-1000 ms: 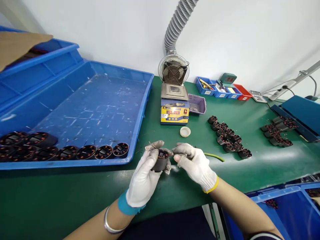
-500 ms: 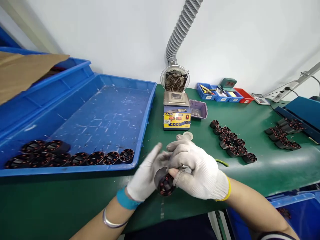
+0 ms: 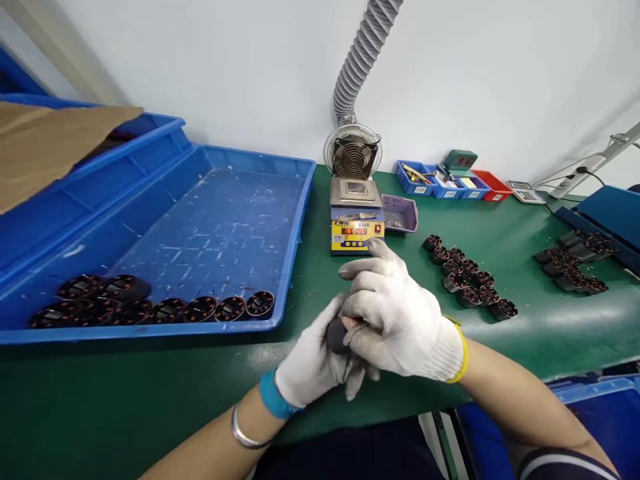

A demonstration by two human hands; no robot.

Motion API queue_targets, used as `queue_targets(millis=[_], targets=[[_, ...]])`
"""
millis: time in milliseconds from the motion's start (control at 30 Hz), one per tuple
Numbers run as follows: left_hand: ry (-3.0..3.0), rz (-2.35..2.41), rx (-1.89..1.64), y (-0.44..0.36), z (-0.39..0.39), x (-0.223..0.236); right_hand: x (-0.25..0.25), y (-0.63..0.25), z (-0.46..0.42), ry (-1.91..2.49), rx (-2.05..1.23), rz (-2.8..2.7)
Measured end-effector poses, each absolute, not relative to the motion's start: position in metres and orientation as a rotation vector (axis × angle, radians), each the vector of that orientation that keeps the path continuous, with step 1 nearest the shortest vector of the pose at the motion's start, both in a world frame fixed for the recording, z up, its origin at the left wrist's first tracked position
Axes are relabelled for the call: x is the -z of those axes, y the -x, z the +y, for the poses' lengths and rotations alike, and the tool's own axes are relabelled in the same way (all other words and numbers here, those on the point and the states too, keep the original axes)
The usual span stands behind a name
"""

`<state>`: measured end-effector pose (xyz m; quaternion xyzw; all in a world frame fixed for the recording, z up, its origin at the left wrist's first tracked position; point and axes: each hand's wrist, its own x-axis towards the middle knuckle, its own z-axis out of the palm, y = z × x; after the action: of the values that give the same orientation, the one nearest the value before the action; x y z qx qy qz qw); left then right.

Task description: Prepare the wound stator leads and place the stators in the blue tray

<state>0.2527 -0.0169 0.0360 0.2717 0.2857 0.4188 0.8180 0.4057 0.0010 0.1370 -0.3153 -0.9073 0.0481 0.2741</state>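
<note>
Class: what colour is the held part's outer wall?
The outer wall is black; see the head view.

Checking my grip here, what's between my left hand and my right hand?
A dark, rounded part, partly covered, lies between your left hand and right hand, as the head view shows.

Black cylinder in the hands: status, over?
Left hand holding black cylinder. Right hand close against it, partly blocking the view. Blue tray off to the left.
</note>
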Motion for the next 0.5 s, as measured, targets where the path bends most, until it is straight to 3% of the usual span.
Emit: queue_targets(millis=[100,333,500], targets=[[-0.566,0.535,-0.857,-0.257,-0.021,-0.039,-0.124,-0.413,0.001,0.941,-0.209,-2.327],[-0.806,1.078,-1.5,-0.265,-0.021,-0.041,-0.088,-0.435,0.014,1.273,-0.994,-1.339],[-0.552,0.719,-1.196,-0.259,-0.023,-0.042,-0.077,-0.435,0.015,1.416,-1.142,-1.313]])
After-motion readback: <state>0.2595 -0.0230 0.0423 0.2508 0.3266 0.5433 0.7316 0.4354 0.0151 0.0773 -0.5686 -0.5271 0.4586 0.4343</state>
